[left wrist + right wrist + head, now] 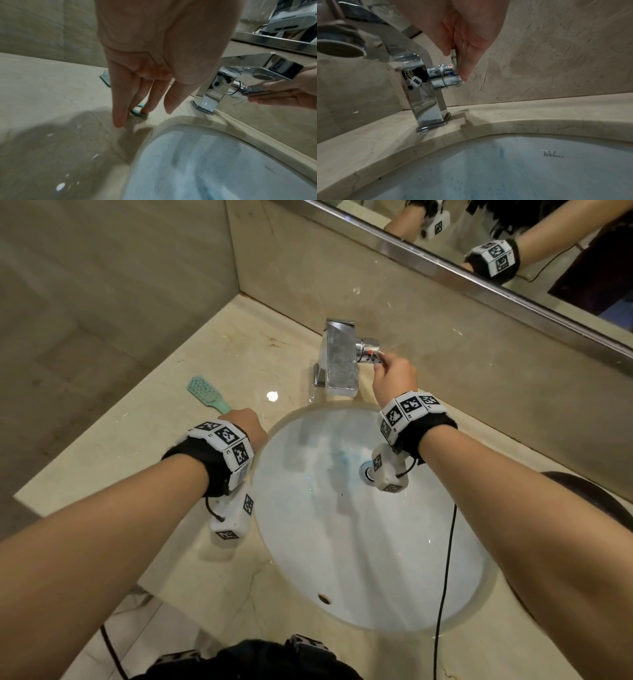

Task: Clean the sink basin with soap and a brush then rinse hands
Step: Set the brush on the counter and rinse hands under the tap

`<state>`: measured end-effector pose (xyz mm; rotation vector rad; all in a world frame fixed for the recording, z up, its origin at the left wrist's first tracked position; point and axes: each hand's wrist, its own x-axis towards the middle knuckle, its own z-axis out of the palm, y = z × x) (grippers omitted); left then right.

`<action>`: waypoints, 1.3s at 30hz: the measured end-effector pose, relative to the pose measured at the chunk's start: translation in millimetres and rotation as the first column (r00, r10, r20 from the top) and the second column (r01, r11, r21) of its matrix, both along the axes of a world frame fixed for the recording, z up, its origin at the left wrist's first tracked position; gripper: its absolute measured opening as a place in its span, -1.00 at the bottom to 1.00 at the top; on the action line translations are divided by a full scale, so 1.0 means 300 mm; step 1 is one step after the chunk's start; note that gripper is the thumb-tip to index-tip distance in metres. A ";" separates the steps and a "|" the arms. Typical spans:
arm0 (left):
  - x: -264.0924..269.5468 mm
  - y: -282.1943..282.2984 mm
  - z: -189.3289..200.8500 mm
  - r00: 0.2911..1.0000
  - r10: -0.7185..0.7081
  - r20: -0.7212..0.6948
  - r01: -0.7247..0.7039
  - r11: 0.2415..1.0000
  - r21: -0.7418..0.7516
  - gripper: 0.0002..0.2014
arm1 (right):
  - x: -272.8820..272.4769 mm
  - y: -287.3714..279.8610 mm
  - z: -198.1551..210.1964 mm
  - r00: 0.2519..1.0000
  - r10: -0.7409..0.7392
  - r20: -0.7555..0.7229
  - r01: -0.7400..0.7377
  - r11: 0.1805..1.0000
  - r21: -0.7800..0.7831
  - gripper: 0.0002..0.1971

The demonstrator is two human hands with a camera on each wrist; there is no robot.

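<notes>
The white oval sink basin (342, 542) (205, 169) (505, 169) carries a blue soap smear (339, 460) beside the drain (365, 472). A chrome faucet (340, 361) (423, 94) stands behind it, and no water shows at the spout. My right hand (394, 374) (458, 54) pinches the faucet's side handle (371, 354) (453, 58) between thumb and fingers. A teal brush (205, 392) lies flat on the counter left of the faucet. My left hand (245, 428) (142, 94) hangs over the brush's handle end (137, 113), fingers straight and pointing down, fingertips at the handle's ring.
The marble counter (137, 457) meets a tiled wall on the left and a backsplash under a mirror (513, 251) behind. A black cable (445, 577) crosses the basin's right rim. A dark round object (589, 494) sits at the right edge.
</notes>
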<state>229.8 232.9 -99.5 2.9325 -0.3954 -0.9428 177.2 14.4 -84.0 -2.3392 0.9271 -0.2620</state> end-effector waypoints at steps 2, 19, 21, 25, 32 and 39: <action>-0.004 0.000 0.000 1.000 -0.011 0.011 0.011 1.000 0.000 -0.69 | 0.002 -0.001 -0.003 1.000 -0.004 -0.002 0.004 1.000 0.010 -0.66; 0.000 -0.012 0.003 0.999 -0.027 0.028 0.027 1.000 0.012 -0.69 | 0.006 -0.020 -0.011 1.000 0.006 0.010 -0.006 1.000 -0.008 -0.67; -0.001 -0.015 0.005 0.999 -0.026 0.025 0.025 1.000 0.016 -0.69 | 0.006 -0.022 -0.012 1.000 0.006 0.015 -0.006 1.000 -0.003 -0.67; -0.002 -0.017 0.005 0.999 -0.032 0.024 0.032 0.999 0.016 -0.69 | 0.004 -0.023 -0.014 1.000 0.012 0.012 -0.012 1.000 0.010 -0.67; -0.001 -0.018 0.008 0.999 -0.042 0.013 0.041 0.999 0.009 -0.70 | -0.003 -0.024 -0.013 1.000 0.018 -0.008 -0.018 1.000 -0.012 -0.67; 0.001 -0.018 0.010 0.999 -0.050 0.015 0.050 0.999 -0.002 -0.71 | -0.003 -0.023 -0.011 1.000 0.024 0.006 -0.024 1.000 -0.009 -0.68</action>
